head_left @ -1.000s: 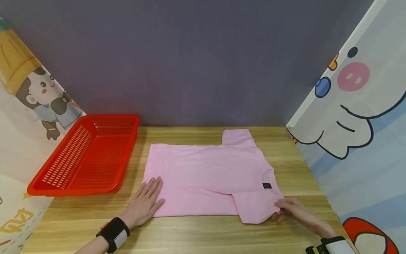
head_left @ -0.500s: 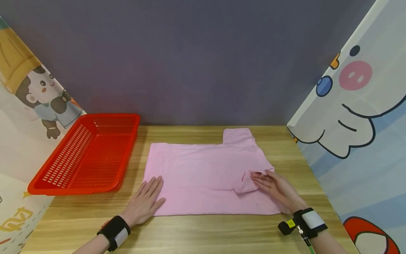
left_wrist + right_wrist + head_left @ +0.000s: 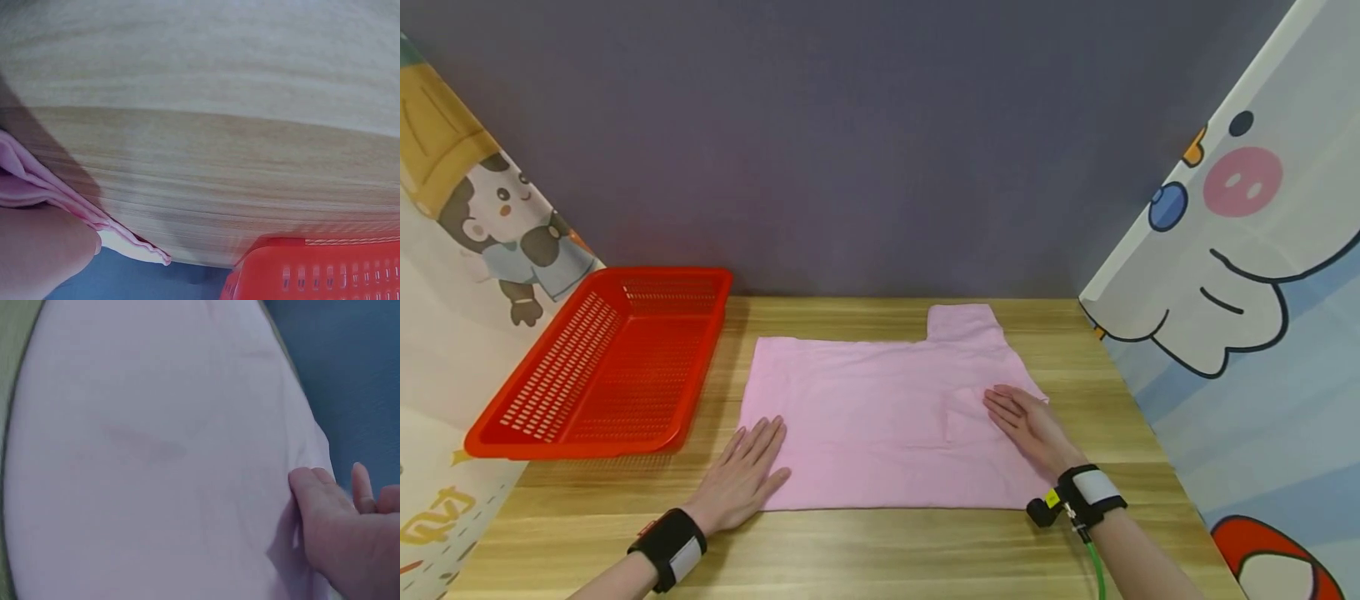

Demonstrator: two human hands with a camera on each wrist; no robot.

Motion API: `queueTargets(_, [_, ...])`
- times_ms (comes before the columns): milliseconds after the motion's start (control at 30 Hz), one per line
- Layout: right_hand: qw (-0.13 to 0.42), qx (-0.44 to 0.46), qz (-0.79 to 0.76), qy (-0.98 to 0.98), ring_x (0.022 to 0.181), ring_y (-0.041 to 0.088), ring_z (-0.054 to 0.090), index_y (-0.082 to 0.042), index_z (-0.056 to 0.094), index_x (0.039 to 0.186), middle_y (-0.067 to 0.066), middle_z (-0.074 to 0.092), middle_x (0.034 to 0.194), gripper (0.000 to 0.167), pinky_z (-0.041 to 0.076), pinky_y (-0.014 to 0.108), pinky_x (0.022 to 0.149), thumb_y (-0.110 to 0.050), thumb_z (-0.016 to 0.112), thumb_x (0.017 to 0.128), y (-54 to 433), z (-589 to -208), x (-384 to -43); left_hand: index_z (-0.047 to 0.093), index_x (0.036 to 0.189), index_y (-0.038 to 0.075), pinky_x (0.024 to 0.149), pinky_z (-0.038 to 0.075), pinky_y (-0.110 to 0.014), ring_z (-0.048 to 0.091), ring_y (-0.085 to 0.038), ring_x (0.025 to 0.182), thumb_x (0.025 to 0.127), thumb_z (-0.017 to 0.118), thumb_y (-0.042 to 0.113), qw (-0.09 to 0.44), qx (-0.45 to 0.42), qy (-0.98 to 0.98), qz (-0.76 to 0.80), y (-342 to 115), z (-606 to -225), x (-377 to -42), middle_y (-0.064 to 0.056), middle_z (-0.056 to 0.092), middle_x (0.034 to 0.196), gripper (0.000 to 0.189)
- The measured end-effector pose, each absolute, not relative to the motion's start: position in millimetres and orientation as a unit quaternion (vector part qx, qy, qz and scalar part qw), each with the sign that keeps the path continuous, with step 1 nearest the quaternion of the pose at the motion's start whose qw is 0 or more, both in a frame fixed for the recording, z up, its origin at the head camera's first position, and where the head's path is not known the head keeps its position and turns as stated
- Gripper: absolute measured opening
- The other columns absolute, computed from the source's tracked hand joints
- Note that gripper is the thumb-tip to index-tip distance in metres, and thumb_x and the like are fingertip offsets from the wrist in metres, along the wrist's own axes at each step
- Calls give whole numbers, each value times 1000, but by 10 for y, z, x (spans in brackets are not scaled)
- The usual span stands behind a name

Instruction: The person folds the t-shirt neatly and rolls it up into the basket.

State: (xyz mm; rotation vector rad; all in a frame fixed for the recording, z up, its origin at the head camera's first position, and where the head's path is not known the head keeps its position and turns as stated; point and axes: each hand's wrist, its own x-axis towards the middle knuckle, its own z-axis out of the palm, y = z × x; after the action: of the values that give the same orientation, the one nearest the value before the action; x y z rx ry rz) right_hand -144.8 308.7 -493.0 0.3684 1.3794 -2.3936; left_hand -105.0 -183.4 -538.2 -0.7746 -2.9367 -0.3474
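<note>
A pink short-sleeved T-shirt (image 3: 857, 400) lies flat on the wooden table (image 3: 880, 550), its hem toward the left. Its far sleeve (image 3: 962, 322) sticks out at the back, while the near sleeve is folded inward over the body. My left hand (image 3: 739, 483) rests with fingers spread on the near hem corner. In the head view my right hand (image 3: 1026, 425) lies with straight fingers on the folded part by the collar, which it mostly hides. The right wrist view shows those fingertips (image 3: 301, 478) touching the smooth cloth.
A red perforated plastic basket (image 3: 632, 375) stands at the back left of the table. A dark grey panel (image 3: 880, 150) rises behind the table. Printed cartoon sheets (image 3: 1247, 300) flank it on both sides. A green cable (image 3: 1096, 567) trails from the right wrist.
My right hand has brought the near sleeve from the front right inward over the shirt, then let it lie flat. The collar label is now covered. My left hand has stayed in place.
</note>
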Motion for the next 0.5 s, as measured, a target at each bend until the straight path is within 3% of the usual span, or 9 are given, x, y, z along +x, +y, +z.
queueTargets(67, [166,116,-836,509,145,18,44,-4,22,157,9,46,155,54,29,35,124,-30,31,111,3084,-4937,-1424,37,154,4,126,12,-48,31,-33,152,102,48,45,27,-249,-962,-112,-1831,-5373,-1055,-11,35,163,68])
queueTargets(133, [143,97,-827,534,135,16,56,-3,30,153,9,57,145,50,38,35,118,-30,36,110,3107,-4935,-1367,35,155,5,125,15,-51,29,-33,153,103,47,46,14,-247,-963,-108,-1830,-5363,-1060,-10,33,164,68])
queueTargets(233, [65,50,-765,639,107,13,72,9,47,136,3,74,112,41,55,32,100,-23,43,109,3171,-4895,-1228,32,157,7,124,16,-53,26,-32,155,103,46,47,-2,-236,-965,-116,-1854,-5343,-1065,-9,29,166,68])
queueTargets(300, [7,26,-669,743,88,10,74,13,56,123,5,76,96,33,61,29,83,-15,49,106,3245,-4865,-1113,32,157,8,125,15,-53,25,-34,155,103,47,45,3,-228,-966,-126,-1895,-5330,-1065,-9,28,167,68])
queueTargets(400, [-52,-2,-464,885,73,1,64,11,65,113,7,73,88,22,55,22,65,-5,58,100,3383,-4846,-926,33,157,7,129,5,-45,25,-36,154,103,49,41,25,-222,-965,-137,-1993,-5318,-1070,-11,28,166,66])
queueTargets(500, [-100,-56,-296,948,71,-4,51,0,72,101,4,68,84,13,46,19,60,0,71,88,3489,-4889,-767,39,154,5,129,-5,-34,31,-39,150,101,54,34,74,-236,-960,-128,-2084,-5328,-1085,-15,34,163,62])
